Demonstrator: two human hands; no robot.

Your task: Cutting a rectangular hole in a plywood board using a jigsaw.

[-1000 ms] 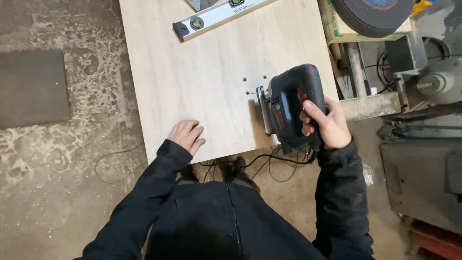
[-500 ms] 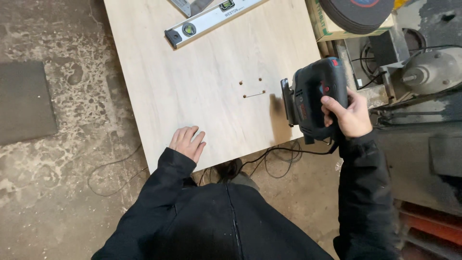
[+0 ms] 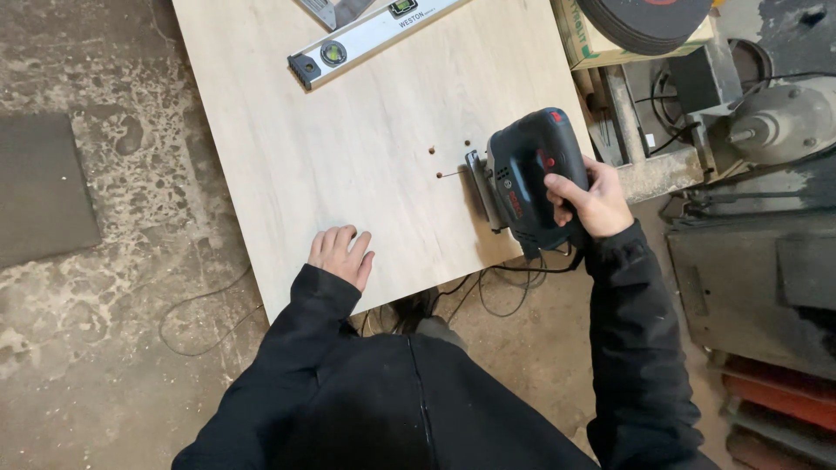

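Observation:
A pale wooden board point(image 3: 348, 148) lies flat in front of me. My right hand point(image 3: 590, 197) grips the handle of a dark blue jigsaw point(image 3: 525, 178) that rests on the board's right side. Just left of the saw's metal base are two small drilled holes point(image 3: 448, 146) and a short cut line. My left hand point(image 3: 342, 253) presses flat on the board near its front edge, fingers together. A silver spirit level point(image 3: 366, 35) lies diagonally at the far end of the board.
The saw's black cable point(image 3: 501, 283) loops below the board's front edge. Dark grinding discs on a cardboard box point(image 3: 610, 30) and a grey motor point(image 3: 779, 117) stand at the right. Rough concrete floor with a dark mat point(image 3: 43, 187) lies to the left.
The jigsaw and my right hand have moved slightly left, back toward the drilled holes. My left hand stays flat on the board near the front edge.

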